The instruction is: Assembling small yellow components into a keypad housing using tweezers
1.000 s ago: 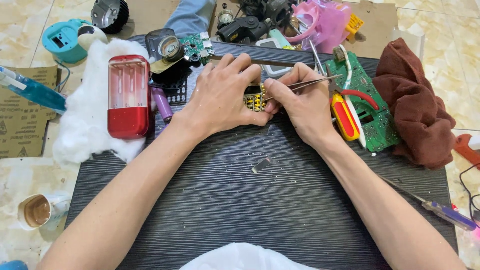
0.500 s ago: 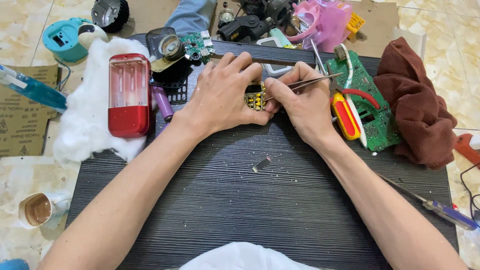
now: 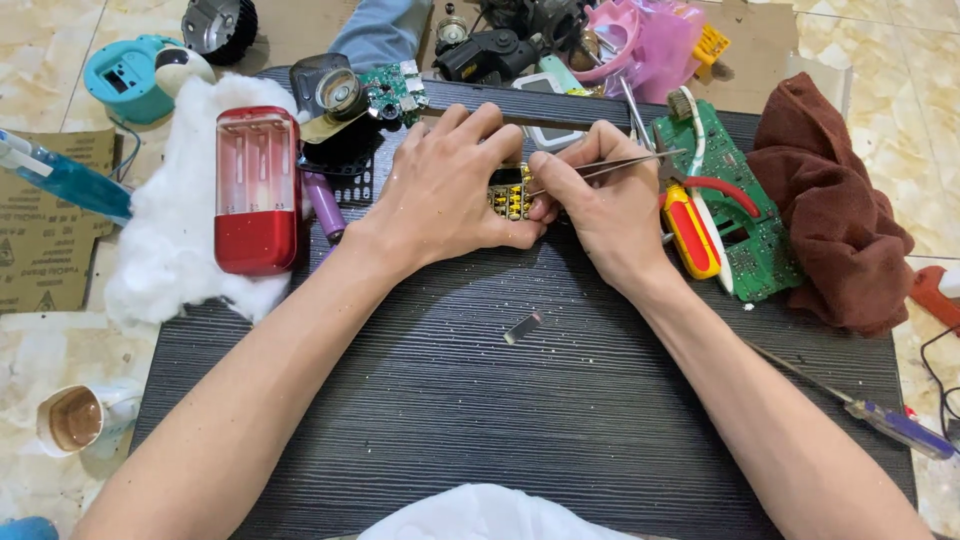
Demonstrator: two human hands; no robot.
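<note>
Head view, single entry.

1. My left hand [image 3: 445,195]: fingers curled down over a small circuit board with yellow contacts [image 3: 511,192], pinning it to the dark ribbed work mat [image 3: 480,400] near the mat's far edge.
2. My right hand [image 3: 605,200]: thumb and forefinger pinched shut on thin metal tweezers [image 3: 610,166], whose tips reach left to the small board; the rear end points right, over the green circuit board [image 3: 750,215].
3. Left of the left hand: purple cylindrical cell [image 3: 324,204], then a red and clear plastic casing [image 3: 257,190] lying on white cotton wadding [image 3: 165,240] that overhangs the mat's left edge.
4. Just right of the right hand: yellow and red handled screwdriver [image 3: 692,228], touching the green board; beyond it a brown crumpled cloth [image 3: 835,215] at the mat's right edge.
5. Far edge: crowded with black motor parts [image 3: 490,50] and a pink plastic bag [image 3: 655,40].
6. Open room: the mat's near half, between my forearms, bears only a small grey metal chip [image 3: 522,327].
7. Right near edge: blue-handled slim screwdriver [image 3: 890,425].
8. Floor, left: blue spray bottle [image 3: 65,180], small paper cup [image 3: 75,418].
</note>
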